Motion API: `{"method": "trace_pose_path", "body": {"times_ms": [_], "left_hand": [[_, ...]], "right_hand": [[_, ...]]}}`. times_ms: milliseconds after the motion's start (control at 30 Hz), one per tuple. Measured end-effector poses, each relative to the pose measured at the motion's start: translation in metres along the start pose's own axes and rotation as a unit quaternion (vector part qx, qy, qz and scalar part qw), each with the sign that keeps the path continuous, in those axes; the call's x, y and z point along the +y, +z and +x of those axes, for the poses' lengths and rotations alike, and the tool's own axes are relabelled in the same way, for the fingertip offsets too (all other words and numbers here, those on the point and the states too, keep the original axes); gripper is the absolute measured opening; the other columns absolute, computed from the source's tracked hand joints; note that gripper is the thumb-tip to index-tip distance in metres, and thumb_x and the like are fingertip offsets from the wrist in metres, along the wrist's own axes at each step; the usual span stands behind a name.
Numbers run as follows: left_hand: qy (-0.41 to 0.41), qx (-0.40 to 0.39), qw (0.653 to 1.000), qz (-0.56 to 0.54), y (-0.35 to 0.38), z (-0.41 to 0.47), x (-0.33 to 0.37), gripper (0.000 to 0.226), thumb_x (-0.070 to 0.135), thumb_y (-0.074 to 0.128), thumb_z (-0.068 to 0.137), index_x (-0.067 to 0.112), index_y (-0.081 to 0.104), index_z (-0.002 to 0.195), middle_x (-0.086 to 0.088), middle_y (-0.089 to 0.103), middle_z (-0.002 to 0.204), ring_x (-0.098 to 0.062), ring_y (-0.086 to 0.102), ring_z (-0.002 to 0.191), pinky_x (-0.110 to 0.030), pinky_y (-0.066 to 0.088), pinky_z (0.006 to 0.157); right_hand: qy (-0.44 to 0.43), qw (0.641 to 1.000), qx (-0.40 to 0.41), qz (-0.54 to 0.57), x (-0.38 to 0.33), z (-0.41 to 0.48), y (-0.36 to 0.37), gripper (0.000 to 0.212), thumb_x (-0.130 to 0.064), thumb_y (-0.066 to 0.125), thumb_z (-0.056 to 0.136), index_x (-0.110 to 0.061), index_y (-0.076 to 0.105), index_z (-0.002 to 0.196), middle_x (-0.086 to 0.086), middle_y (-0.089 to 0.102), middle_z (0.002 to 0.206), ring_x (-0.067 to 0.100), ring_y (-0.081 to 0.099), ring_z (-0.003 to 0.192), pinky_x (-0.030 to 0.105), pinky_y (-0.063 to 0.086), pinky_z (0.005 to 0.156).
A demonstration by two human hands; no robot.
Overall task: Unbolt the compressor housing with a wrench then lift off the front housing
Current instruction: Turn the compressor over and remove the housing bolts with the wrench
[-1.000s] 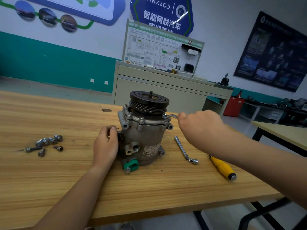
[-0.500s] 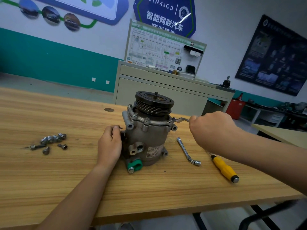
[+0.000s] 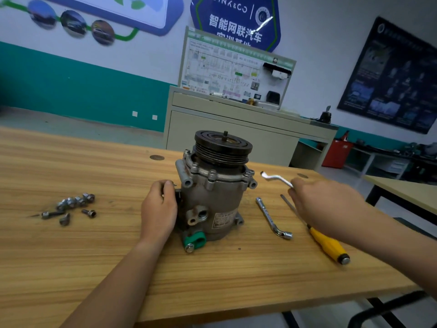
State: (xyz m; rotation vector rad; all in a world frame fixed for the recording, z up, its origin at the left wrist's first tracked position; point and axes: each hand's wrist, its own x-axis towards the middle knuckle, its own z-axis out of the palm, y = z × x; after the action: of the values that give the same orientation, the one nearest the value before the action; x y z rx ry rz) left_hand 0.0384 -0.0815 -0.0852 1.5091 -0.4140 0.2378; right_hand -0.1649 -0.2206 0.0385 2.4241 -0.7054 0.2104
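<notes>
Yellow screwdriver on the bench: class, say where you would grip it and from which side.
Grip the screwdriver by its thick yellow handle, from above: it lies flat on the bench, handle nearest you, thin shaft partly hidden by the right hand.

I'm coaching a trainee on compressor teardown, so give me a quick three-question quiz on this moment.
1. True or false: the wrench in the right hand is seated on a bolt of the compressor.
2. Where do the loose bolts lie? A) on the person's left of the compressor B) on its right C) on top of its pulley
3. Fill in: the screwdriver has a ____ handle.

Key: 1 false, the wrench is held clear of the compressor; 2 A; 3 yellow.
</notes>
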Motion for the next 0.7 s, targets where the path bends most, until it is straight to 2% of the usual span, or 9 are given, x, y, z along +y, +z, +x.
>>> {"method": "trace_pose_path", "body": {"times_ms": [100, 200, 333, 467, 567, 633, 700], "left_hand": [[0.003, 0.003, 1.000, 0.010, 0.000, -0.001, 0.002, 0.020, 0.022, 0.041, 0.098, 0.017, 0.057, 0.088, 0.010, 0.053, 0.074, 0.006, 0.047, 0.065, -0.003, 0.032, 0.053], [-0.001, 0.004, 1.000, 0.009, 0.000, -0.001, 0.002, 0.020, 0.022, 0.041, 0.098, 0.016, 0.058, 0.088, 0.010, 0.054, 0.075, 0.003, 0.047, 0.068, -0.003, 0.032, 0.054], [-0.009, -0.002, 1.000, 0.000, -0.001, -0.002, 0.001, 0.021, 0.023, 0.040, 0.098, 0.016, 0.058, 0.090, 0.008, 0.054, 0.075, 0.001, 0.047, 0.069, -0.006, 0.032, 0.053], [-0.010, -0.003, 1.000, 0.002, -0.002, -0.003, 0.002, 0.020, 0.023, 0.040, 0.098, 0.017, 0.058, 0.091, 0.010, 0.053, 0.076, 0.001, 0.046, 0.070, -0.005, 0.031, 0.053], [-0.001, -0.011, 1.000, 0.007, -0.002, -0.004, 0.003, 0.018, 0.021, 0.042, 0.097, 0.015, 0.059, 0.095, 0.009, 0.055, 0.081, -0.006, 0.048, 0.075, -0.006, 0.032, 0.058], [0.014, -0.010, 0.999, 0.032, -0.003, -0.005, 0.003, 0.021, 0.020, 0.043, 0.096, 0.009, 0.061, 0.101, 0.000, 0.056, 0.097, -0.010, 0.047, 0.090, -0.012, 0.033, 0.071], [0.010, 0.002, 0.999, 0.039, -0.005, -0.003, 0.003, 0.027, 0.020, 0.044, 0.096, 0.001, 0.059, 0.109, -0.010, 0.051, 0.116, -0.011, 0.043, 0.103, -0.017, 0.030, 0.086]], "right_hand": [[0.004, 0.999, 0.041, 0.013, 0.000, 0.003, -0.012, 0.015, -0.031, 0.031, 0.099, -0.024, 0.044, 0.103, -0.008, 0.042, 0.061, 0.008, 0.042, 0.053, 0.024, 0.040, 0.045], [-0.020, 1.000, 0.014, 0.001, -0.007, 0.008, -0.018, 0.013, -0.028, 0.036, 0.098, -0.024, 0.044, 0.108, -0.008, 0.041, 0.063, 0.006, 0.040, 0.054, 0.022, 0.036, 0.043], [-0.067, 0.995, 0.020, -0.076, -0.014, 0.014, -0.026, 0.019, -0.017, 0.042, 0.097, -0.016, 0.040, 0.115, -0.004, 0.034, 0.058, 0.010, 0.034, 0.047, 0.022, 0.026, 0.039], [-0.101, 0.984, 0.021, -0.148, -0.018, 0.011, -0.033, 0.032, -0.007, 0.042, 0.093, -0.005, 0.035, 0.125, 0.000, 0.032, 0.055, 0.014, 0.031, 0.043, 0.023, 0.026, 0.037], [-0.129, 0.978, 0.022, -0.165, -0.018, 0.009, -0.036, 0.040, -0.017, 0.035, 0.097, 0.001, 0.028, 0.133, 0.000, 0.032, 0.053, 0.013, 0.031, 0.042, 0.023, 0.025, 0.037], [-0.144, 0.980, 0.009, -0.136, -0.012, 0.010, -0.040, 0.038, -0.031, 0.027, 0.097, -0.005, 0.038, 0.122, -0.002, 0.035, 0.054, 0.011, 0.034, 0.043, 0.023, 0.028, 0.038], [-0.156, 0.983, -0.016, -0.100, -0.006, 0.014, -0.045, 0.027, -0.035, 0.026, 0.096, -0.012, 0.040, 0.100, -0.004, 0.038, 0.056, 0.009, 0.035, 0.045, 0.022, 0.028, 0.041]]}}
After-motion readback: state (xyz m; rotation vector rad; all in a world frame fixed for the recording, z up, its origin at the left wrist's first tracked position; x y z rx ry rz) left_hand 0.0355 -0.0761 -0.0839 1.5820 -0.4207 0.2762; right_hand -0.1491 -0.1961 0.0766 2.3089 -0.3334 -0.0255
